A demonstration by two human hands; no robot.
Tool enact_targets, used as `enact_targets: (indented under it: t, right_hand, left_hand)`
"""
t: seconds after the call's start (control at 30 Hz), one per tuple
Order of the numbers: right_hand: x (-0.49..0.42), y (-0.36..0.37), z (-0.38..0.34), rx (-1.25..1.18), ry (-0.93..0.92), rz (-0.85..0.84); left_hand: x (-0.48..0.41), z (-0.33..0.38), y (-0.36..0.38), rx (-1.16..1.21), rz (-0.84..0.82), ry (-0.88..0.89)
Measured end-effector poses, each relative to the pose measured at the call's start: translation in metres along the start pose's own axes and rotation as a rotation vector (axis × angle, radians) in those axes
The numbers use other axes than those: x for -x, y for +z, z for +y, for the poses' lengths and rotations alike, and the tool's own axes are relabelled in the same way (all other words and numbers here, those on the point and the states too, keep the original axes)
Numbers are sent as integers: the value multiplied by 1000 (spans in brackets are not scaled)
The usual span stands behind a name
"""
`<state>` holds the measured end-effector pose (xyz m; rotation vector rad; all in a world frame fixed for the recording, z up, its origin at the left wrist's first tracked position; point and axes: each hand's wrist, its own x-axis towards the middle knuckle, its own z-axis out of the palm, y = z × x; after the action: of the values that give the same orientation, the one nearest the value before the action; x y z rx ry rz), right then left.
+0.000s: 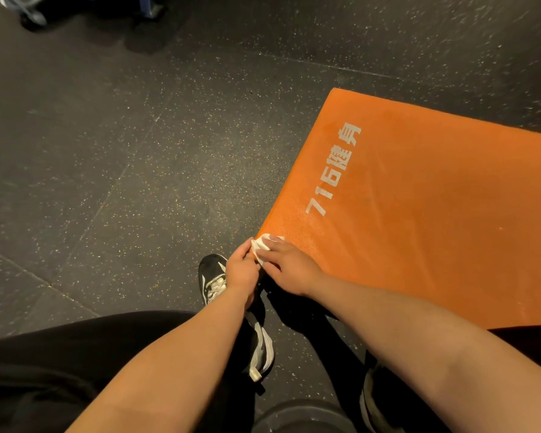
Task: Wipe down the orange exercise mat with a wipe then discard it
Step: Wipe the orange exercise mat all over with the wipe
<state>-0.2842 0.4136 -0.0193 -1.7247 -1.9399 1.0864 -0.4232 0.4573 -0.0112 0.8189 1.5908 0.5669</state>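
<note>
I see the crumpled white wipe (260,247) on the near corner of the orange mat (425,220), a thick, grainy pad with white lettering, on the speckled rubber floor (113,145). My left grip (241,271) pinches the wipe's edge; my right grip (291,270) presses it with fingers laid flat

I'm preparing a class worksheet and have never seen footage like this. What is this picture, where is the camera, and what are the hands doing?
There is no machine here. A camera worn on a person's head looks down at their own two bare hands. An orange exercise mat with white lettering lies on a dark speckled floor. At the mat's near corner the left hand pinches a white wipe, while the right hand lays its fingers on top of it. A black-and-white shoe shows beneath the left hand.
</note>
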Motion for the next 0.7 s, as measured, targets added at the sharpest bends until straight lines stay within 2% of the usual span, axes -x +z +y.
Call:
enact_targets:
  t: [0.1,0.2,0.27,0.33,0.4,0.47,0.53,0.6,0.7]
  right_hand:
    - [-1,-11,17,94,58,5]
    - [-3,-23,28,79,357,118]
    - [-6,-22,22,37,449,136]
    - [-10,-13,6,-37,374,131]
    - [-11,-1,-12,-112,209,101]
    - [-7,6,-20,-114,85,82]
    - [-4,1,-15,-82,42,79]
    - [-1,-8,-1,-16,85,87]
    - [8,-22,15,0,349,169]
  left_hand:
    - [-1,2,-2,-37,1,8]
    - [2,8,-1,-68,9,24]
    - [2,10,1,-81,22,43]
    - [5,13,0,-79,20,53]
    - [9,14,-1,-97,6,73]
    - [12,14,-3,-154,-1,107]
    - [15,17,-4,-166,-5,114]
    - [16,20,-5,-152,-26,97]
    - [17,22,-3,-340,-40,167]
